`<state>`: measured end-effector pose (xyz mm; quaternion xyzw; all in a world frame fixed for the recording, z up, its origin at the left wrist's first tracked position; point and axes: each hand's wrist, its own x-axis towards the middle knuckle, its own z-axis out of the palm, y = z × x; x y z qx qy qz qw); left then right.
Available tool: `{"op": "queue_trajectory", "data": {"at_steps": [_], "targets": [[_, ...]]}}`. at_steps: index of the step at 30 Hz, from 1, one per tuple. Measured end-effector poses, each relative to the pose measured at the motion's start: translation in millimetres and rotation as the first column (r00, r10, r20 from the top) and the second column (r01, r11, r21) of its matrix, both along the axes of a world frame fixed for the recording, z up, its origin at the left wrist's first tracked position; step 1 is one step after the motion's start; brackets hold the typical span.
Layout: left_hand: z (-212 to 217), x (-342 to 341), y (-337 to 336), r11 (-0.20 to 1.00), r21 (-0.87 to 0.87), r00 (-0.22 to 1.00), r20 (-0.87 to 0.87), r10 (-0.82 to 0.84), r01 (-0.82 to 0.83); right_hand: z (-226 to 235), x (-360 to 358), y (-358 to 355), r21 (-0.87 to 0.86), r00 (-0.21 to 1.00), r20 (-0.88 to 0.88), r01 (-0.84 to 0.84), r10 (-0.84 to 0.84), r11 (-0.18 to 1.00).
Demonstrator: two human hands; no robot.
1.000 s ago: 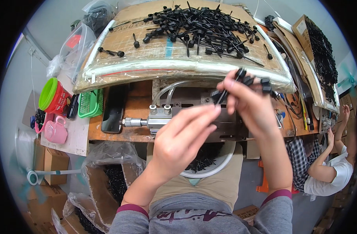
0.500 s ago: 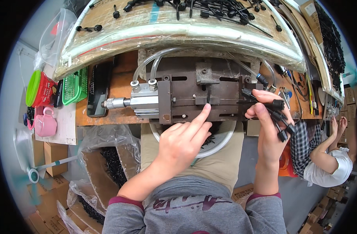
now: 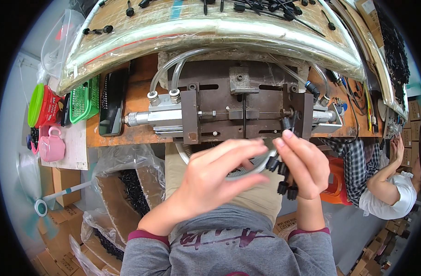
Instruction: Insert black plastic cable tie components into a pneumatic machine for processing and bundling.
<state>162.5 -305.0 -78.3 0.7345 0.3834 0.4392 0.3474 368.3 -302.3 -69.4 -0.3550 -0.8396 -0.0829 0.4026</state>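
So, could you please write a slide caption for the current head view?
Right hand holding a bunch of black knobbed parts at a dark metal fixture, the open left hand close by.

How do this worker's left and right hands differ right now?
The left hand appears empty, while the right hand grips several black parts. The left hand is stretched open; the right hand is curled around the parts. Both are bare and emerge from grey sleeves with maroon cuffs.
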Motion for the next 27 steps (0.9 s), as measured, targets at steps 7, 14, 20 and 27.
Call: {"op": "queue_trajectory", "data": {"at_steps": [7, 14, 20, 27], "targets": [[13.3, -7.2, -8.8, 1.0, 0.025, 1.0, -0.011, 0.018, -0.018, 4.8, -10.1, 3.3, -0.078, 0.998, -0.034, -0.063, 0.061, 0.995], [-16.2, 2.6, 4.3, 0.916, 0.394, 0.887, -0.395, 0.239, -0.071, -13.0, -6.2, -6.9, -0.198, 0.909, -0.372, 0.121, -0.189, 0.973], [-12.8, 6.3, 10.1, 0.92, 0.385, 0.84, -0.473, 0.266, -0.074, 2.0, -9.1, -13.8, -0.486, 0.472, -0.831, -0.36, -0.294, 0.796], [0.9, 2.2, 3.4, 0.948, 0.316, 0.966, -0.235, 0.106, -0.028, -3.0, -13.3, -12.5, -0.566, 0.303, -0.818, -0.58, -0.49, 0.587]]}}
